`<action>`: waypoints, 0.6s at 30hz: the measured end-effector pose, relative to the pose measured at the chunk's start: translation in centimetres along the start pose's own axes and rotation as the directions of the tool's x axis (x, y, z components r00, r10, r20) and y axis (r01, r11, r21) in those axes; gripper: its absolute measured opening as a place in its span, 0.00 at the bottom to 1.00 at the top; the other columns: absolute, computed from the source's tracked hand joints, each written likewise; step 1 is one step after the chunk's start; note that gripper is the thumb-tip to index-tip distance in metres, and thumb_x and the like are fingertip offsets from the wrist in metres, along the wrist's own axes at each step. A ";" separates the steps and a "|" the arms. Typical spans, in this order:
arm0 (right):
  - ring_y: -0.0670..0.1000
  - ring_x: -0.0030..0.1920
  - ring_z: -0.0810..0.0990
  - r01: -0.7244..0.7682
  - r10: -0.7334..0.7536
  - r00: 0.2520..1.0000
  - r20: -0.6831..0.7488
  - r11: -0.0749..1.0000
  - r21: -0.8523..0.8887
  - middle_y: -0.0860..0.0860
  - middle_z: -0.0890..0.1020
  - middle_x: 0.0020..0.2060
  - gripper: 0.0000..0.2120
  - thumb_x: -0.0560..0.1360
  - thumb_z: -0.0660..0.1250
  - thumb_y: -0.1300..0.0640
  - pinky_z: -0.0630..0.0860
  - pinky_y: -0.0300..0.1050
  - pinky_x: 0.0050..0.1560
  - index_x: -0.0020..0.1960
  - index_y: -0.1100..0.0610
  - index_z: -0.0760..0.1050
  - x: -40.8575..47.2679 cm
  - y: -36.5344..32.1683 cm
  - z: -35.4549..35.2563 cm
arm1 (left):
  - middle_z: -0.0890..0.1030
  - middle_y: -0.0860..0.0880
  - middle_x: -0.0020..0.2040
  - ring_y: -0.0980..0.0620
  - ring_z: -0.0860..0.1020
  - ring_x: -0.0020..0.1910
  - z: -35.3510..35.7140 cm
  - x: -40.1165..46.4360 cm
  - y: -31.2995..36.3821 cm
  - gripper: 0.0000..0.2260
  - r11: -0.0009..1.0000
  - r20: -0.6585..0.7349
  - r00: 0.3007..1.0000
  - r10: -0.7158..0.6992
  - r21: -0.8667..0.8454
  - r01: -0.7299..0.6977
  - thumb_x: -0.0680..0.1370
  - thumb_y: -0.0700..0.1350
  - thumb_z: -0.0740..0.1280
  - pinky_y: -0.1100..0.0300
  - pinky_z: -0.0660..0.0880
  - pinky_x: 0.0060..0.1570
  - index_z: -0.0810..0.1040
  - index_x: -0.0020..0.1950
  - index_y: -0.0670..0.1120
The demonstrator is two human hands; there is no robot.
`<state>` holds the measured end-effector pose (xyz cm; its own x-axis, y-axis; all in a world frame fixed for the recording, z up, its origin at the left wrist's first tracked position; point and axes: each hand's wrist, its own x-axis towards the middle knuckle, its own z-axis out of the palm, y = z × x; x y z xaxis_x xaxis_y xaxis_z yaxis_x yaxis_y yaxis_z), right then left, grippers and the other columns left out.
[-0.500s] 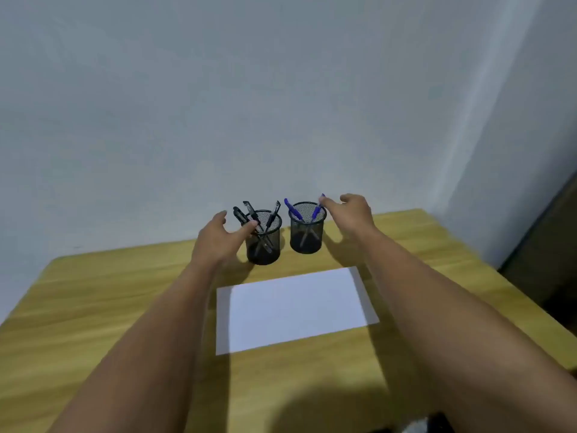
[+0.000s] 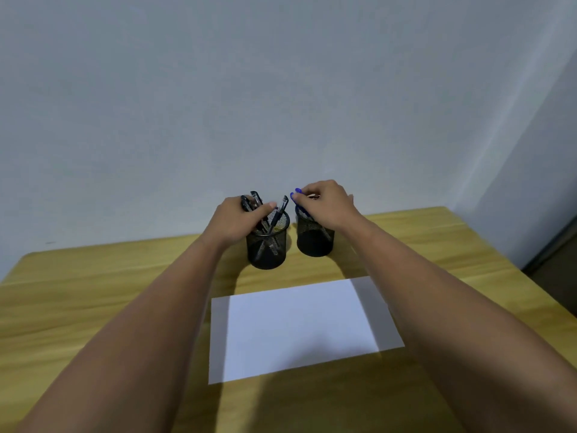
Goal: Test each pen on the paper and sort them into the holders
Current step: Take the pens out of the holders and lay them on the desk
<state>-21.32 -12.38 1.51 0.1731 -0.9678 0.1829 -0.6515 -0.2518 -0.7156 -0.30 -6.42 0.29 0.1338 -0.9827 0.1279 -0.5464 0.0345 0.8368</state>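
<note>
- Both hands have been brought onto the pens since the earlier frame.
- Head view: black pens (image 2: 282, 207) in the left mesh holder (image 2: 267, 248) are gripped by the left hand (image 2: 237, 223); most of their shafts are hidden.
- At 3 o'clock of it, the right holder (image 2: 313, 237) is partly covered by the right hand (image 2: 326, 204), pinching a blue pen (image 2: 296, 193).
- White paper (image 2: 296, 326) lies at 6 o'clock on the wooden table (image 2: 78, 292).

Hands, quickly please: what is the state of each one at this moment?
Left hand: fingers curled round the black pens in the left holder.
Right hand: fingers curled on the blue pens in the right holder.
</note>
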 end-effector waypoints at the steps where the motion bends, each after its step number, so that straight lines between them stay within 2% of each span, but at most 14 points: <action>1: 0.48 0.54 0.77 0.003 -0.003 1.000 0.007 1.000 -0.013 0.38 0.84 0.44 0.12 0.79 0.70 0.37 0.57 0.70 0.77 0.44 0.43 0.84 0.2 0.1 0.1 | 0.86 0.49 0.43 0.50 0.83 0.48 0.0 0.2 0.2 0.22 1.000 0.015 1.000 0.006 -0.003 -0.006 0.73 0.65 0.71 0.52 0.78 0.51 0.83 0.45 0.44; 3: 0.48 0.54 0.76 0.022 -0.021 1.000 0.017 0.999 -0.034 0.39 0.84 0.46 0.10 0.79 0.71 0.38 0.55 0.72 0.77 0.46 0.42 0.84 0.3 0.5 0.1 | 0.86 0.51 0.42 0.53 0.83 0.45 0.1 0.4 0.3 0.21 0.999 0.044 0.999 0.030 -0.020 -0.029 0.71 0.65 0.74 0.54 0.78 0.48 0.84 0.44 0.47; 5: 0.48 0.55 0.76 0.035 -0.035 0.999 0.017 0.999 -0.036 0.40 0.84 0.48 0.08 0.78 0.72 0.39 0.56 0.72 0.77 0.47 0.42 0.85 0.4 0.9 0.1 | 0.87 0.52 0.43 0.54 0.84 0.47 0.2 0.5 0.3 0.18 0.998 0.063 0.997 0.045 -0.040 -0.043 0.70 0.62 0.76 0.53 0.80 0.51 0.85 0.45 0.48; 7: 0.48 0.55 0.76 0.049 -0.049 0.999 0.010 0.999 -0.023 0.39 0.84 0.48 0.07 0.78 0.73 0.40 0.57 0.72 0.77 0.47 0.42 0.85 0.4 1.1 0.3 | 0.87 0.51 0.45 0.50 0.85 0.50 0.3 0.6 0.2 0.16 0.997 0.079 0.995 0.058 -0.053 -0.054 0.70 0.60 0.77 0.47 0.80 0.56 0.85 0.47 0.48; 10: 0.48 0.57 0.76 0.050 -0.050 0.999 0.000 0.999 -0.010 0.39 0.85 0.49 0.07 0.78 0.74 0.41 0.58 0.71 0.76 0.50 0.42 0.87 0.3 0.9 0.3 | 0.87 0.49 0.44 0.48 0.84 0.49 0.4 1.0 0.5 0.15 0.997 0.115 0.990 0.077 -0.035 -0.073 0.70 0.58 0.78 0.44 0.78 0.56 0.85 0.46 0.47; 15: 0.48 0.56 0.76 0.040 -0.040 0.999 0.007 0.999 -0.011 0.39 0.84 0.49 0.07 0.79 0.73 0.42 0.60 0.70 0.77 0.51 0.42 0.87 0.1 0.7 0.2 | 0.87 0.49 0.45 0.49 0.85 0.50 0.8 1.4 1.3 0.11 0.996 0.170 0.983 0.067 -0.065 -0.056 0.71 0.53 0.79 0.50 0.78 0.57 0.87 0.47 0.48; 18: 0.50 0.59 0.78 0.032 -0.032 0.999 0.012 0.999 -0.019 0.41 0.85 0.52 0.09 0.79 0.73 0.42 0.61 0.69 0.77 0.53 0.44 0.88 0.1 0.5 0.0 | 0.87 0.49 0.43 0.53 0.84 0.45 1.1 1.6 1.5 0.09 0.995 0.180 0.981 0.068 -0.087 -0.053 0.72 0.52 0.78 0.54 0.78 0.52 0.87 0.45 0.49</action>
<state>-21.61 -12.56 1.19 0.2025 -0.9591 0.1978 -0.6597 -0.2829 -0.6963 -1.76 -8.14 1.14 -0.0546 -0.9948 0.0865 -0.4786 0.1021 0.8721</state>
